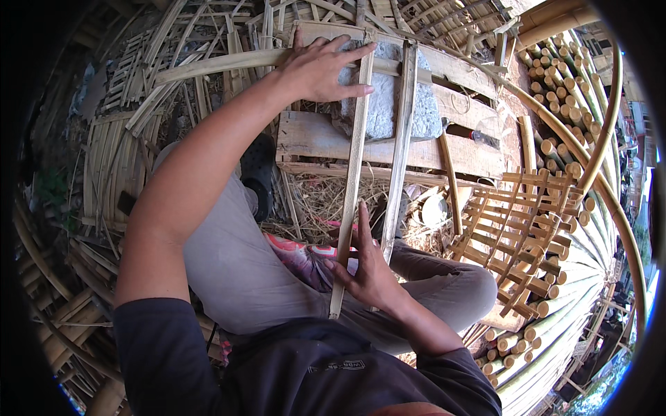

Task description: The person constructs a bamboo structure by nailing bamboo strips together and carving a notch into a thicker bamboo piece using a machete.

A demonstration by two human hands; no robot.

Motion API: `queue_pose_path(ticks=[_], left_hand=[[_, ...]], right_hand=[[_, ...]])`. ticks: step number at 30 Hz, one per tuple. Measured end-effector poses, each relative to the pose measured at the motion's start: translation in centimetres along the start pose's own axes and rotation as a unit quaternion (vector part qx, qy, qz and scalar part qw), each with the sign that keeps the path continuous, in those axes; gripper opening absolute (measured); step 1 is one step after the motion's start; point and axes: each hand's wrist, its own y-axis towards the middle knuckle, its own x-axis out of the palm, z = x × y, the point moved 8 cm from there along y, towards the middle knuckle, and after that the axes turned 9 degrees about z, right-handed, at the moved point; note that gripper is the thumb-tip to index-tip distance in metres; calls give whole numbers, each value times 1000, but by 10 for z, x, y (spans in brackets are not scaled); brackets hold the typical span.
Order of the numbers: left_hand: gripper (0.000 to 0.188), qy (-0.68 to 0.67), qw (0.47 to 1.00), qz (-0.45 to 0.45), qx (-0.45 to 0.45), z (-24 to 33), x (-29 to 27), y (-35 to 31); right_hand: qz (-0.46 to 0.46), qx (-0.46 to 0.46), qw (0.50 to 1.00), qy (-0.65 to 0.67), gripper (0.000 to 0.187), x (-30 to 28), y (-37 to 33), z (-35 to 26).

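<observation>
My left hand (316, 73) lies with spread fingers over a crosswise bamboo strip (229, 64) on a grey stone block (423, 111). Its thumb and index finger reach onto a long bamboo slat (355, 149) that runs from the block toward my lap. A second slat (400, 149) lies to its right, roughly parallel, also across the block. Lower down, my right hand (371, 274) rests against the first slat, the thumb laid over it and the index finger stretched out. The undersides of its other fingers are hidden.
Wooden planks (319, 135) with gaps support the block. A dark-handled tool (482, 137) lies on them. At right are a bamboo lattice (510, 239) and stacked bamboo poles (565, 90). A curved pole (579, 149) arches there. Split bamboo pieces (114, 159) cover the left.
</observation>
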Motion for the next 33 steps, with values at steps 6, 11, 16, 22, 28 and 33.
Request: queue_pose_path(ticks=[6, 11, 16, 22, 28, 33], left_hand=[[88, -2, 1000, -2, 0, -1, -2, -1], [86, -8, 1000, 14, 7, -1, -4, -3], [83, -21, 999, 35, 16, 3, -3, 1], [84, -3, 998, 58, 25, 1, -8, -2], [83, -31, 998, 57, 25, -8, -7, -4], [83, -33, 996, 68, 45, 4, -4, 6]], right_hand=[[5, -16, 1000, 2, 111, 1, 0, 0], [10, -30, 999, -3, 109, 0, 0, -3], [-17, -27, 995, -98, 108, -14, -8, -17], [32, -129, 955, -266, 80, -119, -7, -84], [343, -45, 858, -379, 32, -311, 77, -50], [336, 28, 840, -425, 17, -417, 129, 50]])
